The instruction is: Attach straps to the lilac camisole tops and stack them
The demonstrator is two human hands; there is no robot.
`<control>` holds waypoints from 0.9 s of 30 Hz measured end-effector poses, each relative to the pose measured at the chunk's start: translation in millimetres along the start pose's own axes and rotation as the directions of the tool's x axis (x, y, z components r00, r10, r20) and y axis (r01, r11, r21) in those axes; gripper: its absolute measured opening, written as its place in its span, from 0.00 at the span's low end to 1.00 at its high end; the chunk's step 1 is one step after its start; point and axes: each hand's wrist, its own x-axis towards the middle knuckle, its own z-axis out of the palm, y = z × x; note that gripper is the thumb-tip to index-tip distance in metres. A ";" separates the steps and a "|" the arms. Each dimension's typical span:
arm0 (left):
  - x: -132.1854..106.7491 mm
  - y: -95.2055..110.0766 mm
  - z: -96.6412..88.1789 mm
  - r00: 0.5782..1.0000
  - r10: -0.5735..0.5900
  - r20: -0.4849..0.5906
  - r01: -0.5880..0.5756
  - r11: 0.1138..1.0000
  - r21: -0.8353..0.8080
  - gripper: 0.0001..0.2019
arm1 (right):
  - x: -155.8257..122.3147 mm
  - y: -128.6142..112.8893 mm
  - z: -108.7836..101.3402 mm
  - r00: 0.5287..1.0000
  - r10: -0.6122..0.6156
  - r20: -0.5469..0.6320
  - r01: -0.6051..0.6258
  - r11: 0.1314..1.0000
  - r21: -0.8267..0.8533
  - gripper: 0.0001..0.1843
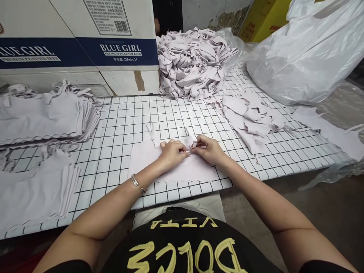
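A pale lilac garment piece [148, 159] with thin straps lies flat on the white grid-patterned table [119, 113] right in front of me. My left hand [172, 152] and my right hand [209, 148] meet over its upper edge. Both hands are closed in a pinch on the garment's right strap [191, 141], fingertips almost touching. The other strap [151, 132] lies loose to the left. A silver bracelet [138, 183] sits on my left wrist.
Folded stacks of the same garments [42, 113] lie at the left. A crumpled heap [193, 60] sits at the back centre, with loose pieces [250, 117] to its right. Blue Girl cardboard boxes [85, 41] stand behind. A large clear plastic bag [307, 57] fills the right.
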 end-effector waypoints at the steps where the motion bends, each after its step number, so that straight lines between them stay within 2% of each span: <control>1: -0.1 0.4 -0.1 1.000 -0.001 -0.005 0.001 1.000 0.003 0.07 | -0.5 1.1 0.6 1.000 0.003 0.004 -0.003 1.000 -0.011 0.09; 14: 0.6 -4.3 3.8 0.999 0.039 -0.034 -0.037 0.998 0.052 0.07 | -4.0 9.5 4.1 0.999 0.040 0.004 -0.040 0.999 0.027 0.09; 21: 2.4 -3.6 6.2 0.999 0.033 -0.020 -0.031 0.998 0.059 0.10 | -9.5 5.0 11.6 0.992 -0.120 -0.041 0.113 0.983 -0.148 0.03; 24: 2.7 -3.4 4.3 1.000 0.009 -0.023 -0.008 0.999 0.043 0.08 | -8.6 3.0 16.8 0.987 -0.101 -0.123 0.094 0.994 -0.059 0.08; 27: 1.6 -3.3 1.1 1.000 -0.013 -0.003 0.013 1.000 0.012 0.06 | -3.9 2.8 17.4 0.991 0.036 -0.126 -0.018 0.990 0.141 0.14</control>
